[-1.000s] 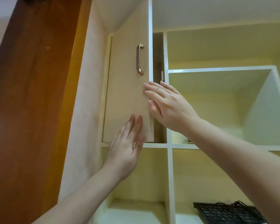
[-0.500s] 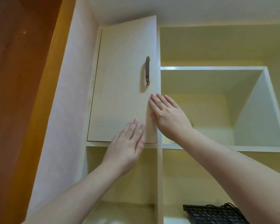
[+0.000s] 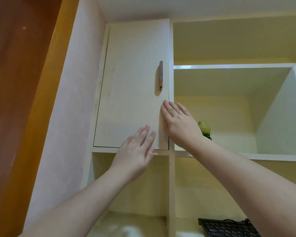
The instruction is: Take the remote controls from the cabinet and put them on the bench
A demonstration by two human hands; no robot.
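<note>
The cream cabinet door point(image 3: 132, 86) with a metal handle point(image 3: 160, 75) is flat against its frame, shut. My left hand point(image 3: 135, 153) lies flat with fingers spread on the door's lower right corner. My right hand point(image 3: 178, 122) rests flat along the door's right edge, just below the handle. Neither hand holds anything. No remote control is in view; the inside of the cabinet is hidden behind the door.
Right of the door is an open white shelf compartment point(image 3: 237, 66) holding a small green object point(image 3: 204, 128). A black keyboard point(image 3: 227, 227) lies in the lower right compartment. A brown wooden panel point(image 3: 15, 82) stands at the left.
The cabinet door has swung from partly open to fully shut under both hands. The view has shifted so the green object shows behind my right wrist.
</note>
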